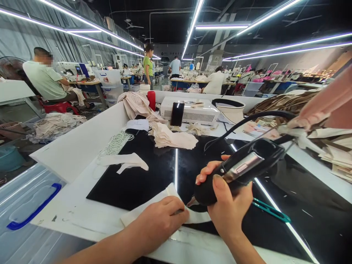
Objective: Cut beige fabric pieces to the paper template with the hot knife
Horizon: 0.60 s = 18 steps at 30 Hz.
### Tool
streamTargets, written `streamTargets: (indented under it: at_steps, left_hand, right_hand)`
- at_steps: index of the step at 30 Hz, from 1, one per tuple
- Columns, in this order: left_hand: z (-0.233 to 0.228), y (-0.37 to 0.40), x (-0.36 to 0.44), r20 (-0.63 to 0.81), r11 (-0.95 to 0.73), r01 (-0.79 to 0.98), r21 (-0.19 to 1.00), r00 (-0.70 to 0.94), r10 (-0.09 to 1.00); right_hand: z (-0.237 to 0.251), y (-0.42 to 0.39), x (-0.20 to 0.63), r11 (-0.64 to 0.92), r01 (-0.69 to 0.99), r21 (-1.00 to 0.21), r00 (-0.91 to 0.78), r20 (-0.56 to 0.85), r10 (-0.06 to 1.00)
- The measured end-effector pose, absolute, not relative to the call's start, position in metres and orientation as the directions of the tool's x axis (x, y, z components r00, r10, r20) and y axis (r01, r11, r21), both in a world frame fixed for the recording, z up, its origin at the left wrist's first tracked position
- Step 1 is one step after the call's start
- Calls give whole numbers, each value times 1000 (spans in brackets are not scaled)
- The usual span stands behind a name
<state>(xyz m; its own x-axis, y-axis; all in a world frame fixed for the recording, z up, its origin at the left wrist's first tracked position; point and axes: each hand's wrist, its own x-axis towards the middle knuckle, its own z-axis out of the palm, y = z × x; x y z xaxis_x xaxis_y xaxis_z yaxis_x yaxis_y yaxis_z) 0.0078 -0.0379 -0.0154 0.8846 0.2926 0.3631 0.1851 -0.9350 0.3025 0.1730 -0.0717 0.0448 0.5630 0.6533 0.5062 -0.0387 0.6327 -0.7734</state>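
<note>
My left hand (161,220) is closed at the front edge of the table, thumb and fingers pinching a cream fabric piece (148,205). A paler strip of it runs right, under the tool. My right hand (229,205) wraps round a black corded handheld tool (244,165) with a silver panel, thumb on top. The tool's rounded end points down-left, just above the fabric; its working tip is mostly hidden, and I cannot tell whether it touches the cloth. A black cable (236,124) loops behind it. Beside the right wrist lies a teal slotted plastic tool (271,209).
A glossy black sheet (132,187) covers the white table. Behind it are stacked cream pieces (173,136), a phone (177,113), a vented white box (192,112) and a red thread cone (151,99). White cord (117,142) lies left. Pink cloth (316,99) hangs at right. Other people sit and stand beyond.
</note>
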Motion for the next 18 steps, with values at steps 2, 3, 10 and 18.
streamTargets:
  at_steps: [2, 3, 10, 18]
  left_hand:
    - [-15, -38, 9, 365, -935, 187, 301, 883, 294]
    - [-15, -38, 9, 363, -934, 194, 301, 882, 300]
    - [8, -25, -2, 411, -876, 246, 415, 809, 421]
    - [11, 10, 1, 261, -788, 458, 411, 770, 583]
  right_hand:
    - [44, -70, 171, 618, -31, -786, 560, 498, 662]
    - [44, -69, 171, 611, -29, -791, 561, 493, 665]
    - [50, -70, 183, 607, 44, -794, 544, 528, 652]
    - [53, -88, 218, 391, 315, -865, 587, 501, 636]
